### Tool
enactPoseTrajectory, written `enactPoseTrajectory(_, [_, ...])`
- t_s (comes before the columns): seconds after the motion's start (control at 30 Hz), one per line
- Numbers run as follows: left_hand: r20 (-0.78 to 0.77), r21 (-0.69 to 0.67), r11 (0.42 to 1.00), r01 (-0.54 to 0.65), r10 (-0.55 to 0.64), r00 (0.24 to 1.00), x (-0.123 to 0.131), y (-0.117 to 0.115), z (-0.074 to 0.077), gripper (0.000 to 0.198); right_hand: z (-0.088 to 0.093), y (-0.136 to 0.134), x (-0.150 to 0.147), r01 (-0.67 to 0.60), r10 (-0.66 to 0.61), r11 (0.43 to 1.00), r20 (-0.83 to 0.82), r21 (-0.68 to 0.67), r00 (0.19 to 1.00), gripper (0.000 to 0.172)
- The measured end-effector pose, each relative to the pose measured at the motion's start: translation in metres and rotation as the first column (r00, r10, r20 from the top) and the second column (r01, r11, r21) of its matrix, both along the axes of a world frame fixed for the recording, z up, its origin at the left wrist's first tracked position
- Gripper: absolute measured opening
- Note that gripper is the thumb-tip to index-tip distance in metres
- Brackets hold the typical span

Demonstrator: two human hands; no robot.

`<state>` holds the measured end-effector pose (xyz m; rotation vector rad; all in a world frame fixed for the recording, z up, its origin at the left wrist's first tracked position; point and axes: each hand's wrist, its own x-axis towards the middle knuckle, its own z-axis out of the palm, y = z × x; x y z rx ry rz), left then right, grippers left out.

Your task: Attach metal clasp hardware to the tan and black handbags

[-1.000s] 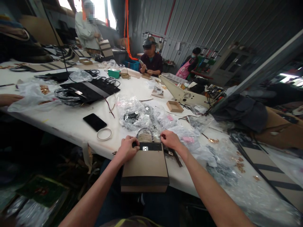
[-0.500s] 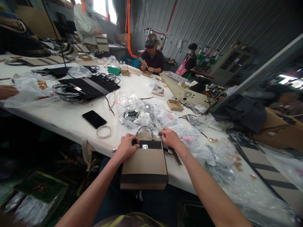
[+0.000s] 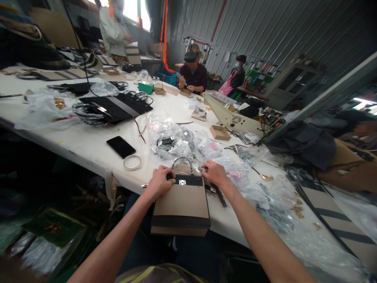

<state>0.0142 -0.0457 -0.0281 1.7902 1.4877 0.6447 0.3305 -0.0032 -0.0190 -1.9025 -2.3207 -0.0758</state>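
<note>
A tan handbag (image 3: 181, 204) with black bands and a small metal clasp lies flat at the near edge of the white table (image 3: 88, 147), partly overhanging it. My left hand (image 3: 160, 181) is closed on the bag's top left corner. At the top right corner, my right hand (image 3: 215, 173) pinches a small metal piece where the handle joins. The wrapped curved handle (image 3: 181, 164) arches between both hands.
A black phone (image 3: 121, 147) and a thin ring (image 3: 132, 162) lie left of the bag. Crinkled plastic bags (image 3: 173, 139) with hardware sit behind it. Black and tan bag panels (image 3: 114, 107) lie further left. Other people sit and stand at the far end.
The view has shifted slightly. Both hands stay on the bag's top corners; the right hand has closed in a little on the handle's end.
</note>
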Motion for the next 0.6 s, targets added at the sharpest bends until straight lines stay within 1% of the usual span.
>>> enactPoseTrajectory(0.13, [0.011,0.009,1.0,0.001,-0.001,1.0,-0.001,0.002,-0.004,0.012,0.002,-0.002,0.002,0.063,-0.058,0.998,-0.158,0.026,0.986,0.019])
enactPoseTrajectory(0.3, [0.016,0.019,1.0,0.001,-0.001,1.0,-0.001,0.003,-0.008,0.012,0.002,0.001,0.01,0.151,-0.141,0.988,-0.35,0.003,0.926,0.018])
enactPoseTrajectory(0.43, [0.017,0.022,1.0,-0.005,0.004,1.0,-0.001,0.003,-0.008,0.012,0.0,0.001,0.014,0.201,-0.19,0.979,-0.412,-0.017,0.891,0.014])
enactPoseTrajectory(0.6, [0.019,0.012,1.0,-0.002,0.002,1.0,-0.001,0.003,-0.008,0.013,0.0,-0.001,0.011,0.19,-0.173,0.982,-0.415,0.0,0.893,0.016])
